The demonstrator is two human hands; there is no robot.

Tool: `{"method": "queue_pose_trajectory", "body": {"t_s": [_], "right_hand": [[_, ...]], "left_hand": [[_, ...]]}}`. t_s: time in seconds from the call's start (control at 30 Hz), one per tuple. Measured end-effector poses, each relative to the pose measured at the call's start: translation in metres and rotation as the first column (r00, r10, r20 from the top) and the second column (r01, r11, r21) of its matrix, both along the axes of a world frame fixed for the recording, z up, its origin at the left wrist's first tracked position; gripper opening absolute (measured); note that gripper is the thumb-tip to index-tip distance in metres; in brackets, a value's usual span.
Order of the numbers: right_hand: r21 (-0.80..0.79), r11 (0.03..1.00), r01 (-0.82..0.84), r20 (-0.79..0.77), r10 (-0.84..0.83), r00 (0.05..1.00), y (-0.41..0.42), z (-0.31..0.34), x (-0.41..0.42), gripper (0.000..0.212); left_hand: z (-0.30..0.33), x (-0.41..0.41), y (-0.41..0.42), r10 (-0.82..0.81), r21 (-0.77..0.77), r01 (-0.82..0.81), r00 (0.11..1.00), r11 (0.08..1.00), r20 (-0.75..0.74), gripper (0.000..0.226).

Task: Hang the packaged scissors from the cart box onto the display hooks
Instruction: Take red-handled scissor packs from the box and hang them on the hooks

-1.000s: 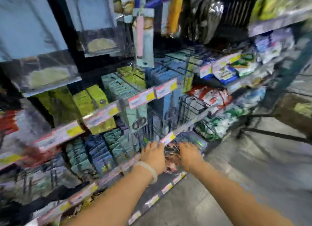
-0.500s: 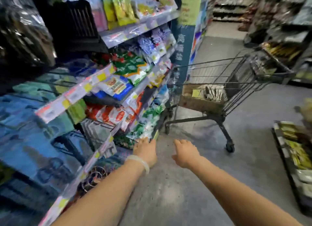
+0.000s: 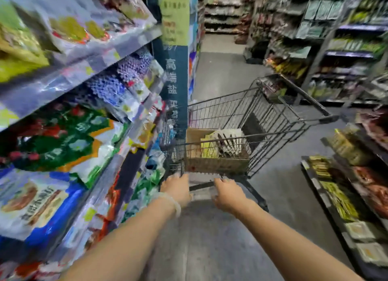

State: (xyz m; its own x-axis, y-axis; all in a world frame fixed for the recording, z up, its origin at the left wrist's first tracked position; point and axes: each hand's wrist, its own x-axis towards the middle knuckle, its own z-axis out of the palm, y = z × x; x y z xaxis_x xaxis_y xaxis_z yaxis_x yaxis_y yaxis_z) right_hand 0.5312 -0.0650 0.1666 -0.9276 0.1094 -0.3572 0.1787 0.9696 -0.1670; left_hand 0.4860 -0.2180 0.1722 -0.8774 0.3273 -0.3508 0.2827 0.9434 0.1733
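A wire shopping cart [image 3: 279,121] stands in the aisle ahead of me. Inside it sits a brown cardboard box [image 3: 216,165] holding upright packaged scissors [image 3: 227,142] with white and yellow-green cards. My left hand [image 3: 177,188], with a pale bracelet on the wrist, reaches forward just below the cart's near end, fingers extended and holding nothing. My right hand [image 3: 227,193] reaches beside it, fingers loosely extended, also holding nothing. Neither hand touches the box. The display hooks are out of view.
Shelves of bagged goods [image 3: 69,133] run close along my left. A blue pillar with a green sign [image 3: 175,56] stands behind the cart. Low shelves of packets [image 3: 344,196] line the right side. Grey aisle floor [image 3: 220,238] lies between.
My view has swung right, from the scissors hooks to the aisle and cart. Both hands have left the display and now reach toward the cart, which is closer.
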Motion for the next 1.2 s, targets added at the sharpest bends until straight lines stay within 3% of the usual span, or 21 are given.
{"method": "queue_pose_trajectory", "body": {"t_s": [0.3, 0.5, 0.8, 1.07, 1.2], "right_hand": [[-0.035, 0.993, 0.116, -0.047, -0.117, 0.992, 0.084, -0.010, -0.144, 0.043], [-0.101, 0.993, 0.055, -0.089, -0.064, 0.994, 0.153, -0.026, -0.292, 0.044], [-0.174, 0.977, 0.122, 0.165, -0.093, 0.982, 0.260, -0.080, -0.440, 0.040], [-0.288, 0.902, 0.322, 0.421, -0.183, 0.889, 0.279, -0.173, -0.465, 0.040], [-0.305, 0.847, 0.435, 0.437, -0.282, 0.854, 0.280, -0.212, -0.471, 0.051]], "left_hand": [[-0.006, -0.144, 0.076, -0.085, 0.007, 0.085, 0.996, 0.996, 0.034, 0.061], [-0.027, -0.271, 0.134, 0.049, 0.050, -0.053, 0.996, 0.997, 0.073, 0.063], [-0.061, -0.409, 0.227, 0.181, 0.045, -0.200, 0.946, 0.979, 0.267, 0.056], [-0.145, -0.440, 0.254, 0.187, 0.017, -0.250, 0.765, 0.968, 0.616, 0.052], [-0.189, -0.449, 0.261, 0.260, -0.044, -0.311, 0.700, 0.950, 0.665, 0.055]]}}
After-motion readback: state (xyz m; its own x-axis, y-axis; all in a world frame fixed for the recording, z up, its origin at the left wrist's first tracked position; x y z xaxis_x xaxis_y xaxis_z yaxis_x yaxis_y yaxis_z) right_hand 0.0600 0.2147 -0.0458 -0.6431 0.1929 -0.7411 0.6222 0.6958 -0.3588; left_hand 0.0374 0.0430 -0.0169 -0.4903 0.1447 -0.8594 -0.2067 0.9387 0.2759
